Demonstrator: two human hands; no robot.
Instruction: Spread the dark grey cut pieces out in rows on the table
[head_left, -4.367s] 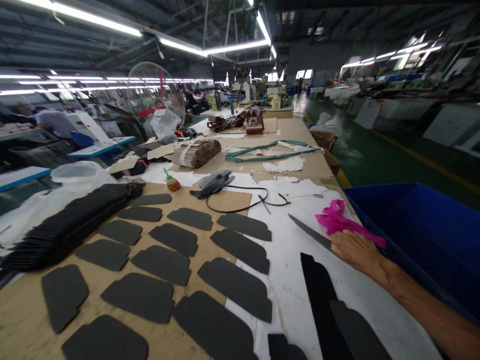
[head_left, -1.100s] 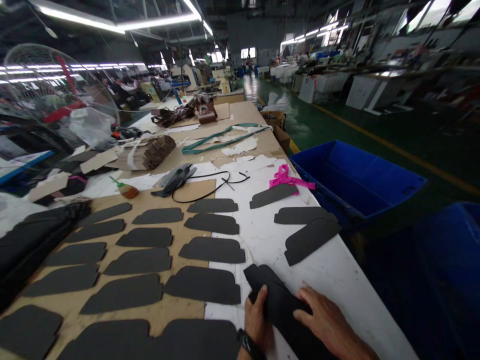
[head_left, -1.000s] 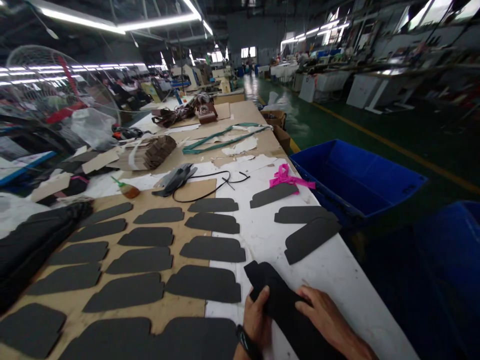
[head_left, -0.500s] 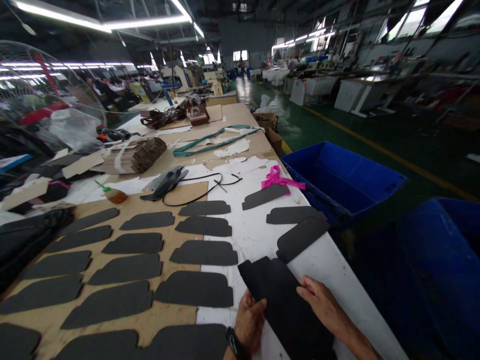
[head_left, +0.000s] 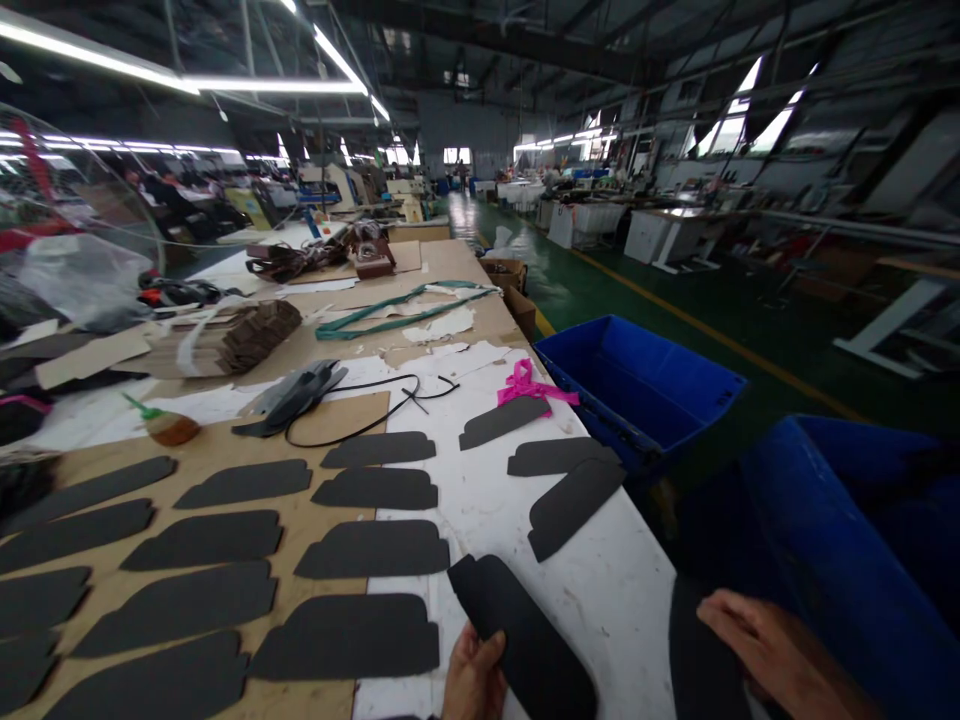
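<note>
- left hand [head_left: 472,678] – fingers pinch the near end of a black cut piece [head_left: 517,640]: flat, matte, long, rounded far end, lying on the white table [head_left: 600,590]
- right hand [head_left: 772,655] – fingers spread flat on a second black piece [head_left: 697,650] at the table edge, not gripping
- beyond the fingers – rows of same dark pieces [head_left: 375,548]
- blue bin [head_left: 637,385] beyond the right hand
</note>
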